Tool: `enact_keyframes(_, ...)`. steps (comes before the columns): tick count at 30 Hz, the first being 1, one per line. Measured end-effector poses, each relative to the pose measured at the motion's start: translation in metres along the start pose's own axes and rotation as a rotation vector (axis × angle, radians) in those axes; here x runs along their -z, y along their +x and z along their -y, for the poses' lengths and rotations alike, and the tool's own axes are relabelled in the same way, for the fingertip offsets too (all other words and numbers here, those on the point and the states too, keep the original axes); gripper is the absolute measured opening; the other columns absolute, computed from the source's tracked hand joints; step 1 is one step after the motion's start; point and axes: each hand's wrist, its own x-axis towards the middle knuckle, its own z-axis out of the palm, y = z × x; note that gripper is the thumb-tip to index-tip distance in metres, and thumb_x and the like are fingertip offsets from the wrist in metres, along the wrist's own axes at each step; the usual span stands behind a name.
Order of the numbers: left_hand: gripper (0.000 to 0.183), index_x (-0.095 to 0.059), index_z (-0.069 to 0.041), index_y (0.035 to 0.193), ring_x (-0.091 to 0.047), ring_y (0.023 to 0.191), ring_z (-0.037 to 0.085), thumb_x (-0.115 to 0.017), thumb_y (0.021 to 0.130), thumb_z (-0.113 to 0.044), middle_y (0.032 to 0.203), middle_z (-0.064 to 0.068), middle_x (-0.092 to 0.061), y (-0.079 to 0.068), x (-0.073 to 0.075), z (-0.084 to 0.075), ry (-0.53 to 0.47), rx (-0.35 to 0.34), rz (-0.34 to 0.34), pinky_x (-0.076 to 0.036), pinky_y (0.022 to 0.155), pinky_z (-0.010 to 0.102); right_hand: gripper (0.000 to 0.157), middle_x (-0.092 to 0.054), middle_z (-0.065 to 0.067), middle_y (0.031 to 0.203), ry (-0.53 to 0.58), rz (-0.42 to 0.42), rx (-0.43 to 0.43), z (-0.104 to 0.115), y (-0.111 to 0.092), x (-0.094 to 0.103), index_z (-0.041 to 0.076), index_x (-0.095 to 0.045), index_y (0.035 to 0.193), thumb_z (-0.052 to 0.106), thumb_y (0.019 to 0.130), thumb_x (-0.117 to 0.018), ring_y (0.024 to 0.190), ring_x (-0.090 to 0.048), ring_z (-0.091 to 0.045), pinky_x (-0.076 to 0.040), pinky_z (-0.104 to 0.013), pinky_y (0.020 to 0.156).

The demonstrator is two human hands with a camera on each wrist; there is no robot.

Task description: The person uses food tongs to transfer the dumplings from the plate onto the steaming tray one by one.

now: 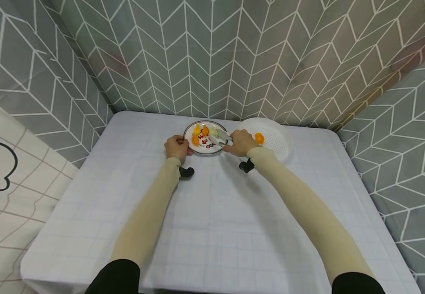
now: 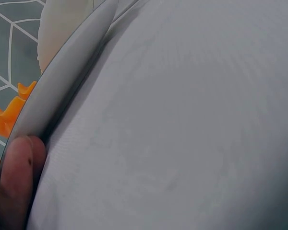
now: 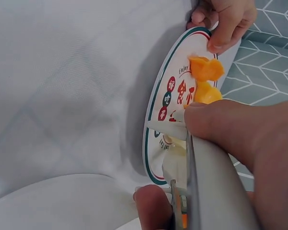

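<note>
Plate rim [image 2: 57, 88] between left fingers [image 2: 18, 167]

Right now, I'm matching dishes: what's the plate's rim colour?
Green rim, edged red inside; right wrist view best.

Plate [image 1: 202, 150] is white, dark-rimmed, red-lettered, gripped at its left edge by the left hand [image 1: 176, 148], bearing orange and yellow pieces [image 1: 195, 140]; tongs [image 1: 225, 136], white and metal, held in the right hand [image 1: 242, 143], tips beside a pale piece [image 1: 213, 132].
</note>
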Motion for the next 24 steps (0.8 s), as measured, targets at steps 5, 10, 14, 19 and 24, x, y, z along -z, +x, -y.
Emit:
enact_keyframes(5, 0.032, -0.062, 0.005, 0.134, -0.068, 0.057, 0.011, -0.060, 0.106, -0.008, 0.113, 0.021, -0.066, -0.003, 0.001, -0.001, -0.004, 0.001, 0.002, -0.065, 0.058, 0.023, 0.042, -0.065, -0.010, 0.089, -0.010, -0.016, 0.016, 0.000, 0.002, -0.003, -0.002, -0.074, 0.110, 0.038, 0.098, -0.073, 0.084, -0.057, -0.026, -0.044, -0.029, 0.067)
enact_keyframes(10, 0.031, -0.063, 0.005, 0.133, -0.068, 0.058, 0.013, -0.061, 0.106, -0.009, 0.112, 0.021, -0.067, 0.000, 0.000, -0.001, -0.005, 0.002, 0.002, -0.065, 0.058, 0.024, 0.040, -0.064, -0.008, 0.086, -0.028, -0.030, 0.024, -0.001, 0.005, -0.003, -0.002, -0.075, 0.108, 0.037, 0.099, -0.073, 0.084, -0.055, -0.026, -0.043, -0.029, 0.067)
enact_keyframes(14, 0.030, -0.063, 0.004, 0.132, -0.069, 0.058, 0.013, -0.061, 0.105, -0.008, 0.109, 0.019, -0.066, 0.003, -0.003, 0.001, -0.007, 0.011, -0.001, -0.065, 0.058, 0.024, 0.040, -0.059, -0.006, 0.081, -0.031, -0.023, 0.030, -0.003, 0.004, -0.002, -0.002, -0.074, 0.109, 0.036, 0.099, -0.073, 0.081, -0.054, -0.025, -0.041, -0.027, 0.063)
enact_keyframes(19, 0.030, -0.063, 0.007, 0.131, -0.068, 0.055, 0.012, -0.061, 0.105, -0.007, 0.109, 0.021, -0.066, 0.003, -0.003, 0.002, -0.015, -0.008, -0.001, -0.066, 0.057, 0.025, 0.042, -0.059, -0.005, 0.080, -0.002, 0.002, 0.031, -0.006, 0.000, 0.004, -0.001, -0.076, 0.117, 0.037, 0.099, -0.074, 0.079, -0.054, -0.022, -0.038, -0.026, 0.062)
enact_keyframes(24, 0.030, -0.063, 0.008, 0.130, -0.066, 0.052, 0.009, -0.060, 0.105, -0.006, 0.110, 0.024, -0.069, 0.004, 0.001, 0.002, -0.015, -0.041, -0.005, -0.064, 0.055, 0.023, 0.051, -0.067, -0.010, 0.096, 0.049, -0.002, 0.036, -0.010, -0.009, 0.019, -0.003, -0.071, 0.131, 0.036, 0.099, -0.074, 0.083, -0.052, -0.022, -0.039, -0.028, 0.066)
